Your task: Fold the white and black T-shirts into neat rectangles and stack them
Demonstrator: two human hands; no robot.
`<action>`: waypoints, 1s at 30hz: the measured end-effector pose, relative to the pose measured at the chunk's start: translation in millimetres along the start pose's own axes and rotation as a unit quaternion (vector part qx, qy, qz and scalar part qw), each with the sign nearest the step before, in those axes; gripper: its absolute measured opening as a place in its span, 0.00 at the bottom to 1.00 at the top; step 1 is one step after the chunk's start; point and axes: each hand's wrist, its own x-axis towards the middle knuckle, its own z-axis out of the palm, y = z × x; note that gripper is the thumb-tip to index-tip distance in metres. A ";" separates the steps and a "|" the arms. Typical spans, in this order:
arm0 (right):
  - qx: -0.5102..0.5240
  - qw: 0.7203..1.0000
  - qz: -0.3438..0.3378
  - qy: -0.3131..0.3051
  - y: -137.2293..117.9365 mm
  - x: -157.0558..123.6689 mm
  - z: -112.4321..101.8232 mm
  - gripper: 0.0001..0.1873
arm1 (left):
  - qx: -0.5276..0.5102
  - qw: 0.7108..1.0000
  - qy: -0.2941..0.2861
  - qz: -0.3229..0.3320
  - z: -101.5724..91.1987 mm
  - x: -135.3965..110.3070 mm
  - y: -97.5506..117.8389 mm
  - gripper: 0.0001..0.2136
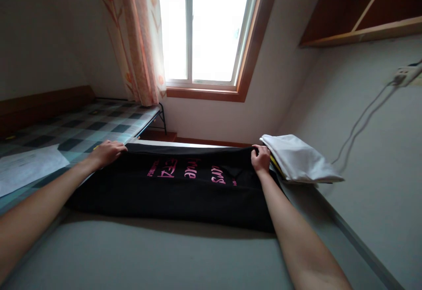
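Note:
A black garment with pink lettering (pixel 178 189) lies spread across a grey surface (pixel 158 255) in front of me. My left hand (pixel 107 152) grips its far left edge, fingers curled over the cloth. My right hand (pixel 261 158) pinches the far right edge of the same garment. Both arms reach forward from the bottom of the view. A folded white cloth (pixel 298 160) lies just right of my right hand, with something yellow showing under it.
A bed with a blue checked cover (pixel 89 125) and a white sheet (pixel 26 167) stands at left. A window (pixel 204 26) with a patterned curtain (pixel 138 39) is ahead. A wooden shelf (pixel 359 13) and a plugged-in cable (pixel 365 118) are on the right wall.

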 end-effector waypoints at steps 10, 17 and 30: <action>0.025 0.980 -0.144 -0.139 -15.5 6.8 -95.5 0.11 | -0.031 0.998 0.047 -0.035 -0.8 -35.1 -14.0 0.14; -0.047 0.930 -0.235 -0.278 -9.8 -43.9 -140.5 0.11 | -0.068 0.998 -0.001 0.005 23.8 -60.4 -2.3 0.15; -0.169 0.929 -0.239 -0.225 -20.9 -60.6 -151.4 0.12 | 0.034 0.994 0.087 -0.055 15.8 -87.8 2.9 0.17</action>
